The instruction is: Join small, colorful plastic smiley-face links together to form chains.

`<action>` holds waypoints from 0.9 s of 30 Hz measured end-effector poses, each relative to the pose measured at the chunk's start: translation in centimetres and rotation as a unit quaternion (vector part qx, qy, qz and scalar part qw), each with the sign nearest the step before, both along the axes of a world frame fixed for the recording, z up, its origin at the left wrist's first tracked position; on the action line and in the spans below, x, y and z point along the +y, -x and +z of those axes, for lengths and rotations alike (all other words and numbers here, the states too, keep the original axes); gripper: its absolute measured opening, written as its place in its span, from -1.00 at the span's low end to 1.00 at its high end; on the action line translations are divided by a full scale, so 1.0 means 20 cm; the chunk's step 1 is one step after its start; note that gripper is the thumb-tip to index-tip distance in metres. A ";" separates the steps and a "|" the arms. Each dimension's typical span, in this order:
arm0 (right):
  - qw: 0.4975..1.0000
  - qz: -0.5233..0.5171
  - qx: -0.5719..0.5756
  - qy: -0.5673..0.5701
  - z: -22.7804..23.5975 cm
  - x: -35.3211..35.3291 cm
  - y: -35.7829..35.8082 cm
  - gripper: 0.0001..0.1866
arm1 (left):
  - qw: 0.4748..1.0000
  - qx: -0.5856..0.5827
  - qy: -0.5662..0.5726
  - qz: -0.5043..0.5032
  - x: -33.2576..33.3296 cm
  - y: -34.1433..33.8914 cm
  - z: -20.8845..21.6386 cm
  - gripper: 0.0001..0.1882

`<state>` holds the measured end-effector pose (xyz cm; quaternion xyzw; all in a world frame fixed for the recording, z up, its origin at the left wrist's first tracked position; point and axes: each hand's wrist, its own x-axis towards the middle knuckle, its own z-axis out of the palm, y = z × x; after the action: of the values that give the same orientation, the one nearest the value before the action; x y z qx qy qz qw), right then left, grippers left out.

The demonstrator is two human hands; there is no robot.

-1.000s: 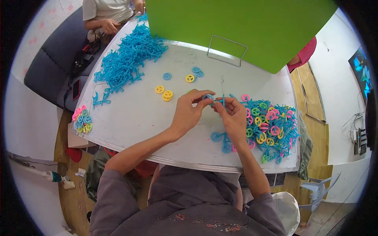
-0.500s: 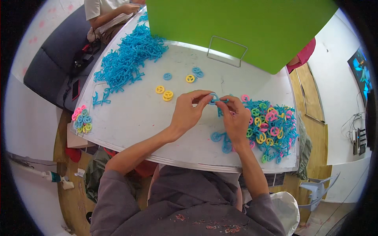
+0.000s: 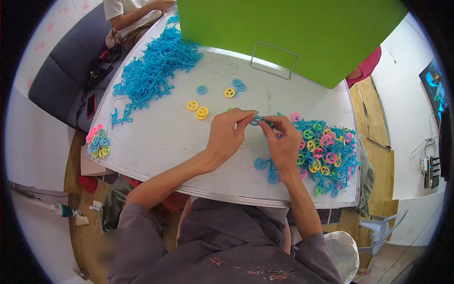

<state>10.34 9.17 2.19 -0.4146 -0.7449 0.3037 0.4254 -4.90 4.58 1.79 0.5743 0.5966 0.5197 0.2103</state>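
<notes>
Left hand (image 3: 228, 136): pinching a blue wheel (image 3: 256, 120) above the table (image 3: 165, 146).
Right hand (image 3: 283, 143): gripping a blue piece (image 3: 269, 125) against that wheel, fingers partly hiding it.
Loose wheels: one blue (image 3: 202, 89) lying alone, two blue (image 3: 239, 85) overlapping, at least three yellow (image 3: 192, 105), one green (image 3: 230, 109) peeking past the left hand.
Right wrist: two blue wheels (image 3: 260, 164) lying beside it.
Right pile (image 3: 326, 154): wheeled pieces tangling beyond counting.
Far-left heap (image 3: 158, 66): blue stems, uncountable.
Green panel (image 3: 293, 33): one, blocking the far side.
</notes>
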 end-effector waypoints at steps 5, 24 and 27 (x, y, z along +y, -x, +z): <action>0.993 0.092 0.065 0.021 -0.01 0.02 -0.02 -0.88 | 0.994 -0.083 -0.047 -0.050 0.03 0.03 -0.03 -0.84; 0.973 0.130 0.147 0.123 -0.01 0.04 -0.03 -0.78 | 0.885 0.368 -0.082 0.273 0.25 0.55 -0.21 -0.73; 0.969 0.140 0.173 0.111 0.04 0.02 -0.01 -0.78 | 0.902 0.362 -0.004 0.238 0.23 0.59 -0.23 -0.77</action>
<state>10.46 9.55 3.00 -0.2923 -0.6724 0.5079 0.4522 -16.77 9.26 -2.78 0.5647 0.7483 0.3132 -0.1518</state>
